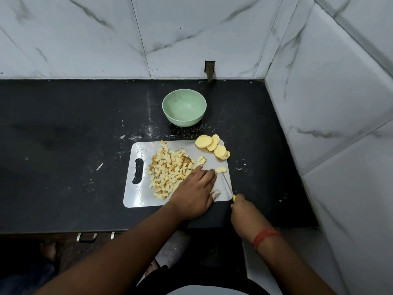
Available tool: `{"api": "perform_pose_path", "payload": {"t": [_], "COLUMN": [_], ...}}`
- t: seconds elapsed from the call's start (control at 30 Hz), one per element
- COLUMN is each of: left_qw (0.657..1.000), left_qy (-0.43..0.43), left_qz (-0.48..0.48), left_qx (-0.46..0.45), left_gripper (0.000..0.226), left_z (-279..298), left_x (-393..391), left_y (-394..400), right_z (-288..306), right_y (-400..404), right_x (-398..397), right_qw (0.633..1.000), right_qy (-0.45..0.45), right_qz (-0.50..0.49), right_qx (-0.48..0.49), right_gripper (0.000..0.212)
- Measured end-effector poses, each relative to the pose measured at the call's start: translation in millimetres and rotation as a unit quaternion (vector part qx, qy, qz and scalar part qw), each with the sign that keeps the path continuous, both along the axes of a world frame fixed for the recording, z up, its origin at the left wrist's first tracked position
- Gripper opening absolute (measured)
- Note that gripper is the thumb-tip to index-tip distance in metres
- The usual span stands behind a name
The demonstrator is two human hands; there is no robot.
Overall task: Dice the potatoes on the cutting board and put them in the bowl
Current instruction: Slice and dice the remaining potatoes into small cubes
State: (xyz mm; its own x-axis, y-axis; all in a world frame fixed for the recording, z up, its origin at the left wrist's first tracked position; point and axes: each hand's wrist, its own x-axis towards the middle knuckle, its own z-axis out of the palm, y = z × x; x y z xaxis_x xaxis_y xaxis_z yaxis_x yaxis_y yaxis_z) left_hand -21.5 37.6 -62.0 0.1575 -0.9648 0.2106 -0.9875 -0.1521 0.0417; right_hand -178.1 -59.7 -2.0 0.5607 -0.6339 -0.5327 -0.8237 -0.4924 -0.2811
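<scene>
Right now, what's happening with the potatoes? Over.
Left hand flat on steel cutting board; right hand grips yellow-handled knife. Diced potato pile on board, round slices uncut. Green bowl empty.

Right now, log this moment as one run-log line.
left hand: flat on cutting board beside diced potato | right hand: grips knife | potato slices: uncut | bowl: empty

My cutting board (136,194) at frame centre looks like brushed, shiny metal on a dark, matt, speckled counter (63,145). Above it sits my smooth, matt green bowl (184,121), and glossy marble-look tiles (85,35) fill the top.
</scene>
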Motion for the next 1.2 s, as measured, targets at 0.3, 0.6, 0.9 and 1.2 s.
{"api": "perform_pose_path", "payload": {"t": [0.3, 0.6, 0.9, 1.2], "left_qw": [0.999, 0.998, 0.997, 0.996], "left_qy": [0.004, 0.008, 0.016, 0.028], "left_qz": [0.034, 0.041, 0.054, 0.065], "left_qx": [-0.039, -0.04, -0.06, -0.062], "left_gripper": [0.056, 0.056, 0.051, 0.051], "left_z": [-2.7, 0.8, 0.3, -2.0], "left_x": [-4.8, -1.9, -3.6, -1.5], "left_y": [8.5, 6.1, 9.5, 10.2], "right_z": [6.2, 0.7, -0.6, 1.0], "right_y": [-6.6, 2.0, -4.4, 1.1], "right_x": [24.8, -2.3, 35.5, 1.9], "right_qw": [1.0, 0.999, 0.999, 0.998], "right_qy": [-0.018, -0.03, -0.002, -0.044], "right_qz": [0.019, 0.018, 0.032, 0.042], "right_qx": [-0.004, 0.005, 0.0, -0.008], "right_gripper": [0.024, 0.01, 0.027, 0.011]}}
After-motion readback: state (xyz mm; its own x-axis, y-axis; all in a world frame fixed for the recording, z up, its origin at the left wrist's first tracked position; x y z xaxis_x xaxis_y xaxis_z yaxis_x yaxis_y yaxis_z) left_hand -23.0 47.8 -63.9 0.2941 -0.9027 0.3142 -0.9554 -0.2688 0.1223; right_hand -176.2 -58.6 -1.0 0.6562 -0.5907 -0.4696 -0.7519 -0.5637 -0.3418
